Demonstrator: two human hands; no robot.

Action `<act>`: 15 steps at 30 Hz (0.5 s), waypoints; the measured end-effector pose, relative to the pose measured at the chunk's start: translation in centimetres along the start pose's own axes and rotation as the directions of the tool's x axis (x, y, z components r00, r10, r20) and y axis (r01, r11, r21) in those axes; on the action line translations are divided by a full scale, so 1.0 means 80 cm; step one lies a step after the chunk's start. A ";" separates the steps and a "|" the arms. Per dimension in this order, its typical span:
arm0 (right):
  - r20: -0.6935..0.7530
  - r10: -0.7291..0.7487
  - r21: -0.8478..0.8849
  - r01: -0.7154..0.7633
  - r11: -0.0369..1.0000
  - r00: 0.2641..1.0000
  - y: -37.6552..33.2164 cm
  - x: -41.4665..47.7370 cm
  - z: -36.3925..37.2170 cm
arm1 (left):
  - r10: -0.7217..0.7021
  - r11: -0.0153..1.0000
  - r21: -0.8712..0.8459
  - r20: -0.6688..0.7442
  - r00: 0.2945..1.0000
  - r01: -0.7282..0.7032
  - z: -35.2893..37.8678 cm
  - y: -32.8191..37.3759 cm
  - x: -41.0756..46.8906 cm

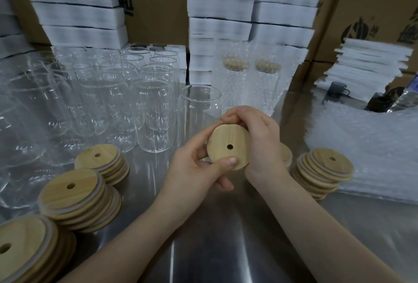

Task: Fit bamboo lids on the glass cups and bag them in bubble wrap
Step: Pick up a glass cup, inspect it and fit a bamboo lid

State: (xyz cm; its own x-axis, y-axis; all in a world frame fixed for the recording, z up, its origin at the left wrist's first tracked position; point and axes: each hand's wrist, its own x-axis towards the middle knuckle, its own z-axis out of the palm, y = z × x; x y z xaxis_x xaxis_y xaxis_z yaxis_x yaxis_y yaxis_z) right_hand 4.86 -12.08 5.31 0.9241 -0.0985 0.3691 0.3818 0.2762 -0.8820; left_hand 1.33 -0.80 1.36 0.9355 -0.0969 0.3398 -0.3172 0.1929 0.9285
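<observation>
A round bamboo lid (226, 141) with a small centre hole is held above the steel table between both hands. My left hand (194, 167) pinches its lower edge with the thumb on top. My right hand (260, 135) curls over its upper right rim. Just behind stands an open glass cup (200, 107). Several more empty glass cups (101, 97) crowd the left half of the table. Stacks of bamboo lids lie at the left (79, 194) and the right (323, 172). Two lidded cups in bubble wrap bags (248, 79) stand at the back.
A pile of bubble wrap bags (371, 147) lies at the right. White foam packs (221, 11) and cardboard boxes (373, 6) wall the back. A dark mug (337, 89) sits far right. Bare steel table (226, 237) lies in front of me.
</observation>
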 end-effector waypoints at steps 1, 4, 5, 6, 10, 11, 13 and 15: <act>-0.010 0.013 0.008 -0.013 1.000 1.000 0.000 0.000 0.003 | -0.008 0.999 -0.033 0.001 1.000 0.008 -0.002 0.002 0.001; -0.028 0.025 0.012 -0.025 1.000 0.999 0.001 0.001 0.006 | -0.058 0.992 -0.114 0.030 0.998 0.061 -0.007 0.008 0.004; -0.028 0.020 0.001 -0.020 1.000 0.999 0.001 0.001 0.005 | -0.078 0.990 -0.116 0.042 0.996 0.083 -0.008 0.008 0.005; -0.031 0.018 -0.005 -0.018 1.000 0.999 0.002 0.000 0.002 | -0.095 0.989 -0.109 0.050 0.994 0.100 -0.008 0.008 0.005; -0.076 0.044 0.025 -0.042 0.999 0.996 0.012 -0.009 -0.012 | -0.141 0.986 -0.078 0.088 0.986 0.148 -0.004 0.008 0.003; -0.073 0.046 0.035 -0.043 0.998 0.996 0.015 -0.010 -0.013 | -0.152 0.985 -0.068 0.083 0.985 0.158 -0.004 0.009 0.003; -0.035 0.025 0.013 -0.024 1.000 0.999 0.019 -0.013 -0.014 | -0.165 0.984 -0.055 0.051 0.985 0.168 -0.005 0.009 0.003; 0.014 0.002 -0.026 -0.001 1.000 1.000 0.023 -0.016 -0.014 | -0.161 0.986 -0.044 0.009 0.987 0.161 -0.005 0.009 0.004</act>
State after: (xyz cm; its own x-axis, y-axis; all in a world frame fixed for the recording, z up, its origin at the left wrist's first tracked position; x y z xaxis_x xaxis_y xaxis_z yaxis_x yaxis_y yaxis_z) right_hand 4.38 -12.50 2.88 0.9245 -0.0847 0.3717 0.3808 0.2514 -0.8898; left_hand 1.43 -0.29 2.09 0.9729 -0.1357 0.1873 -0.1552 0.2173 0.9637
